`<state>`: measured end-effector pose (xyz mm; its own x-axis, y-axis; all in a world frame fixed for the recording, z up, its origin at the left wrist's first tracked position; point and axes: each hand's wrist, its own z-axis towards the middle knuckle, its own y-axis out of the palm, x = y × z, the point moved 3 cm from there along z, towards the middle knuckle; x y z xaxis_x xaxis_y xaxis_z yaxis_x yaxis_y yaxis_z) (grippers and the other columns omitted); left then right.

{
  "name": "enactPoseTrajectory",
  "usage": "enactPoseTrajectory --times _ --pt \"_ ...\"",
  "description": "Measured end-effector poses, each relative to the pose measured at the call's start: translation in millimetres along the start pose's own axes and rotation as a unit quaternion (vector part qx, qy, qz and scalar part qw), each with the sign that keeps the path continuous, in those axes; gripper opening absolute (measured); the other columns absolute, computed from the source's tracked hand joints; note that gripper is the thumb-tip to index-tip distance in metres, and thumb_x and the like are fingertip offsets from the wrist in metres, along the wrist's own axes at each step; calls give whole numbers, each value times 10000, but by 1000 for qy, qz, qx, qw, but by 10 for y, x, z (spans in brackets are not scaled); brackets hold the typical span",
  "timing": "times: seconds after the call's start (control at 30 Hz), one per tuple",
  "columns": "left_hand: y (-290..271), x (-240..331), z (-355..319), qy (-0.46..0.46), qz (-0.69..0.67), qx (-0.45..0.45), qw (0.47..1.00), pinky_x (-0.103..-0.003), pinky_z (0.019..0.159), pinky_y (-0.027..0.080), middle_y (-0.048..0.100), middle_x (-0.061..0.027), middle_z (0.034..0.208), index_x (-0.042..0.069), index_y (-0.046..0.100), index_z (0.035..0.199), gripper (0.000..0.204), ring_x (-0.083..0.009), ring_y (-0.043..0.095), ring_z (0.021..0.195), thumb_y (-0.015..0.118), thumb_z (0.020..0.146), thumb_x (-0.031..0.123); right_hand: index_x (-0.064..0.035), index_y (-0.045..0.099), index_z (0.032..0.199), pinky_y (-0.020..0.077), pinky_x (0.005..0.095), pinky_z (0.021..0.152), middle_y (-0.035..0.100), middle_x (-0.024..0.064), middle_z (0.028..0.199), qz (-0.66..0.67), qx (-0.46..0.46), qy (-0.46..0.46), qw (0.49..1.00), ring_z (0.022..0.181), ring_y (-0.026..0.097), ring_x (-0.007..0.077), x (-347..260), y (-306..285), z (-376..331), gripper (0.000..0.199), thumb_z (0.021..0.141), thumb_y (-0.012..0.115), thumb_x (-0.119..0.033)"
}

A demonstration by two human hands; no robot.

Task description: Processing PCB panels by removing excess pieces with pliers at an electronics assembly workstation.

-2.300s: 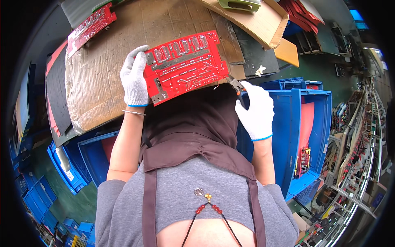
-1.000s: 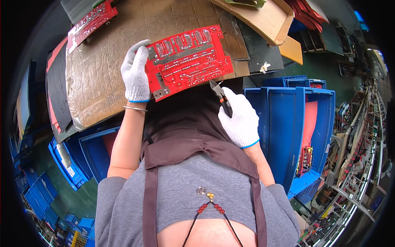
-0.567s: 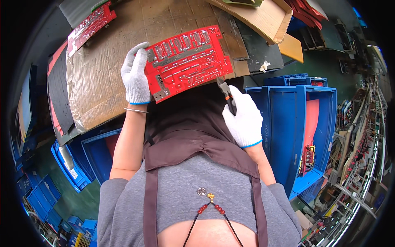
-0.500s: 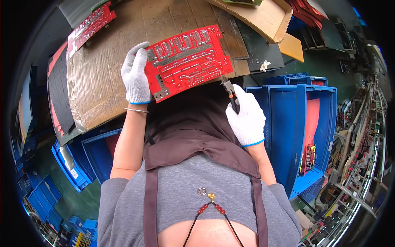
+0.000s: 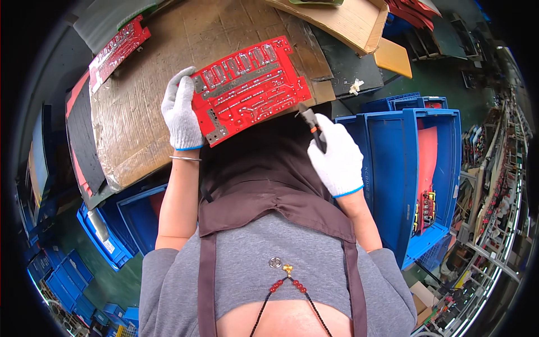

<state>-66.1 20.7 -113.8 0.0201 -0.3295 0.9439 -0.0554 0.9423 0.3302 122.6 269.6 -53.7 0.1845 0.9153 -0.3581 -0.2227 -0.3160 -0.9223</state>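
A red circuit board (image 5: 252, 84), its soldered side facing up, is tilted over the near edge of the cardboard-covered table. My left hand (image 5: 182, 112), in a white knit glove, grips the board by its left edge; the thumb lies near the upper left corner and the fingers beneath are hidden. In my right hand (image 5: 337, 154), also gloved, is a pair of cutting pliers (image 5: 310, 123) with dark jaws and an orange-and-black handle. The jaws point up and left, close to the board's lower right edge. Whether they touch it I cannot tell.
Another red circuit board (image 5: 119, 50) lies at the table's far left. A cardboard tray (image 5: 348, 22) sits at the back right. Blue crates stand on both sides; the right crate (image 5: 435, 168) holds red boards. The table's cardboard cover (image 5: 135, 123) spreads beyond my left hand.
The board and my left hand have shifted slightly left and downward in the picture. The pliers stay near the board's lower right edge, with their jaws turned a little further left.
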Motion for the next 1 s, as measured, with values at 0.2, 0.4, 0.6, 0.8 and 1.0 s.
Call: enactPoseTrajectory --times 0.2,0.4,0.6,0.8,1.0 --pt "0 10 -1 0 -3 -2 1000 -259 950 498 697 -28 1133 16 722 1223 231 -89 626 1029 610 1065 143 -128 667 1332 563 385 729 629 102 891 14 0 15 1000 777 668 292 -4 -20 -15 483 853 726 -104" --pt "6 15 -11 -12 -22 -2 1000 -263 942 509 702 -37 1137 13 717 1224 230 -95 639 1024 611 1066 143 -119 662 1339 558 373 730 631 97 894 32 7 13 999 766 658 269 28 -8 -28 492 852 720 -94" --pt "15 17 -9 -12 -23 0 1000 -264 945 510 701 -40 1138 13 717 1224 231 -97 638 1023 612 1065 144 -122 668 1334 561 375 752 633 106 903 52 5 48 997 782 664 273 75 -20 -1 495 843 726 -87" --pt "17 15 -2 -2 -2 2 1000 -264 945 504 699 -37 1133 13 720 1219 232 -95 629 1019 614 1062 148 -121 665 1336 564 371 748 629 107 894 52 20 46 997 774 661 269 99 -20 -12 495 846 723 -82" --pt "-14 1 -1 -8 -7 3 1000 -264 938 500 696 -29 1128 13 723 1216 235 -93 620 1012 619 1059 154 -113 665 1333 568 383 756 641 106 900 26 10 43 999 780 670 286 79 -38 31 492 845 727 -95"
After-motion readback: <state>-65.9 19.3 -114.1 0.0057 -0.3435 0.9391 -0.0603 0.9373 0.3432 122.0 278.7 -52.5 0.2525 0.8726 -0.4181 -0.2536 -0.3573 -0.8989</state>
